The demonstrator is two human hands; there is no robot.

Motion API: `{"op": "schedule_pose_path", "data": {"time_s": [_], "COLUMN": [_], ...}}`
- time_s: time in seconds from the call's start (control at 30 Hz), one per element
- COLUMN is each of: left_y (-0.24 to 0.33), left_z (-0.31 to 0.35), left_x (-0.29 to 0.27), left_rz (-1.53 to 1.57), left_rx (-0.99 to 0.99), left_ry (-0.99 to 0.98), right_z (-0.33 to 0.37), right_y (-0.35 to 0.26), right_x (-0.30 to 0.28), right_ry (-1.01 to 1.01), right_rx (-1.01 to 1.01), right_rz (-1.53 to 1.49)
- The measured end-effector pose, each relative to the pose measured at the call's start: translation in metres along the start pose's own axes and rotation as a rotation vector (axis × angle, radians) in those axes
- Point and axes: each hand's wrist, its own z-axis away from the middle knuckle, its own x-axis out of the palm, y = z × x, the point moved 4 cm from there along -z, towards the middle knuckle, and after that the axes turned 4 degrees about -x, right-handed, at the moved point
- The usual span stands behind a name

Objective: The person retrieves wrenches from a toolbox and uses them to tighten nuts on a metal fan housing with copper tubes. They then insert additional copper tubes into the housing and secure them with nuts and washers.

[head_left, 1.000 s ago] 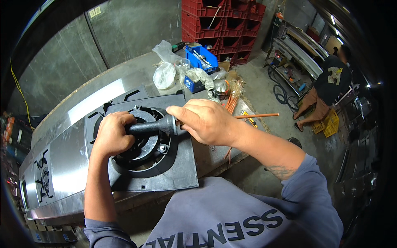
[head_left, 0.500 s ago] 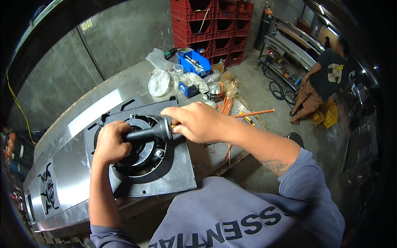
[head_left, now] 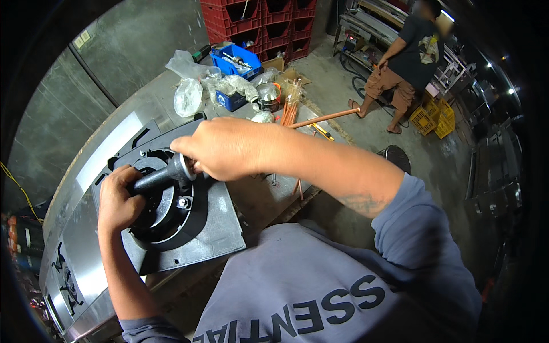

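A square black fan frame (head_left: 214, 228) with a round opening lies on a long steel panel (head_left: 86, 251). A dark tube-shaped tool (head_left: 161, 176) lies across the round opening. My left hand (head_left: 117, 200) is closed around its left end. My right hand (head_left: 229, 148) grips its right end, where a lighter round collar shows. A bolt head (head_left: 183, 202) sits in the frame just below the tool.
A blue bin (head_left: 240, 60) with parts, plastic bags (head_left: 187, 94), a tin can (head_left: 267, 97) and copper tubes (head_left: 289, 108) lie at the bench's far end. Red crates (head_left: 257, 20) are stacked behind. A person (head_left: 409, 57) stands by shelving at the upper right.
Both hands keep hold of the tool over the fan frame; the left hand has slid lower and the view has shifted, with the far person now standing.
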Motion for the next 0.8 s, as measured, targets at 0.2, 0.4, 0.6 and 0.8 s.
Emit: {"op": "schedule_pose_path", "data": {"time_s": [0.2,0.4,0.6,0.8], "left_y": [0.041,0.109,0.132,0.146], "left_z": [0.0,-0.018,-0.026,-0.026], "left_x": [-0.018,0.005,0.009,0.015], "left_rz": [0.178,-0.227,-0.359,-0.494], "left_rx": [0.151,0.253,0.098,0.012], "left_ry": [-0.036,-0.058,-0.131,-0.076], "right_z": [0.115,0.205,0.274,0.256], "right_y": [-0.012,0.172,0.281,0.279], "right_x": [-0.054,0.122,0.231,0.228], "right_ry": [-0.012,-0.346,-0.134,0.251], "right_rx": [-0.438,0.659,0.707,0.4], "right_rz": [-0.286,-0.166,0.204,0.189]}}
